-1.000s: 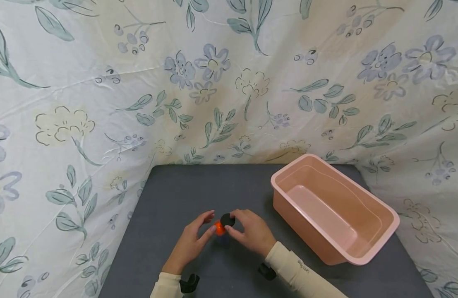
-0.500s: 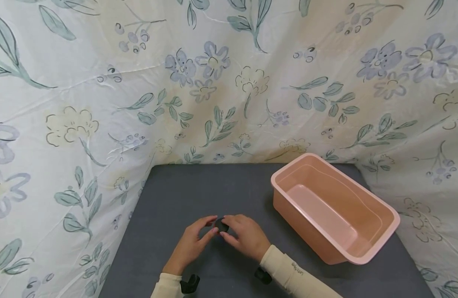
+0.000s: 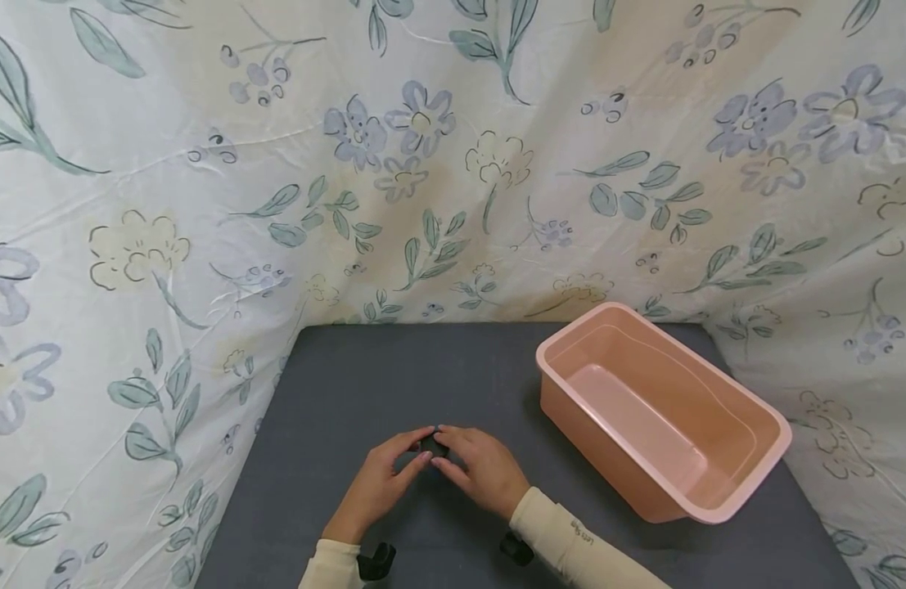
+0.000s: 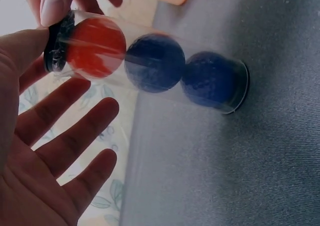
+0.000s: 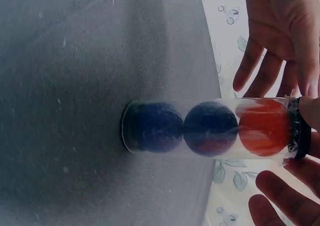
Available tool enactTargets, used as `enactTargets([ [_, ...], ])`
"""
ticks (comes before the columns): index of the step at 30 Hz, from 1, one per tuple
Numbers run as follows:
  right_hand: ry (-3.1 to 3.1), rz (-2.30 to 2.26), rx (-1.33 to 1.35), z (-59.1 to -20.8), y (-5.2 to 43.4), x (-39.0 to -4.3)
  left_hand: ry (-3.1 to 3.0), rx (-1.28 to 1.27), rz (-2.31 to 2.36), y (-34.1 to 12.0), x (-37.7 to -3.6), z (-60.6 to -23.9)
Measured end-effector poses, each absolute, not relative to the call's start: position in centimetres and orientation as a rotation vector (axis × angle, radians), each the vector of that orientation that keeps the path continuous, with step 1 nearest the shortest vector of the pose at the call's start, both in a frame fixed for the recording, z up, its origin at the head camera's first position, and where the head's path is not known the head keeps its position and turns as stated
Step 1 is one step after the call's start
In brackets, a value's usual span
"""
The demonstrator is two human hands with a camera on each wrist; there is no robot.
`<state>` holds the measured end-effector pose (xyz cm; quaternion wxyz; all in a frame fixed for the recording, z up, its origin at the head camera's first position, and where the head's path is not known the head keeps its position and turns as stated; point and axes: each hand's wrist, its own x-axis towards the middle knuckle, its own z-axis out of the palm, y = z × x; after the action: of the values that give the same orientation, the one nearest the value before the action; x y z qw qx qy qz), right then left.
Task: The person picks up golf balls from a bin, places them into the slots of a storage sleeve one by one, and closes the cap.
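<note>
A clear plastic tube (image 4: 241, 86) stands upright on the dark table, holding an orange-red ball (image 4: 96, 47) above two dark blue balls (image 5: 210, 128). Its black cap (image 3: 434, 446) sits on the top end, by the orange-red ball. My left hand (image 3: 379, 484) holds the tube's top with thumb and index finger at the cap; its other fingers are spread apart from the tube. From the other side, my right hand (image 3: 493, 472) pinches the cap, thumb and fingertips on its edge. The hands' fingertips almost meet around the cap, hiding part of it in the head view.
A pink rectangular bin (image 3: 651, 401) stands at the right of the dark grey table (image 3: 416, 368). Floral cloth (image 3: 453, 164) hangs behind and along both sides. Dark wrist devices sit under both cream sleeves.
My right hand has brought the black cap leftward and down onto the tube's top, covering the orange-red ball in the head view. My left hand has stayed nearly still, its fingertips slightly nearer the cap.
</note>
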<state>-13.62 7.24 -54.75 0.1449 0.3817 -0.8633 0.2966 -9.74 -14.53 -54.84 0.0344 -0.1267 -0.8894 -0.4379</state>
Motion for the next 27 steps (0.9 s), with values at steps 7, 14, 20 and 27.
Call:
enactTargets([
  [7, -2.497, 1.153, 1.009, -55.3, 7.1, -13.0, -2.778, -0.386, -1.317, -14.7, -9.7, -54.6],
  [14, -2.526, 1.431, 0.93, -56.2, 6.7, -12.5, -2.822, -0.368, -1.379, -15.1, -9.7, -54.3],
  [20, -2.549, 1.407, 0.904, -56.4, 6.3, -12.7, -2.834, -0.339, -1.422, -15.4, -10.1, -54.1],
  [27, -2.605, 1.238, 0.956, -56.2, 6.5, -12.3, -2.844, -0.361, -1.32, -15.2, -9.7, -54.7],
])
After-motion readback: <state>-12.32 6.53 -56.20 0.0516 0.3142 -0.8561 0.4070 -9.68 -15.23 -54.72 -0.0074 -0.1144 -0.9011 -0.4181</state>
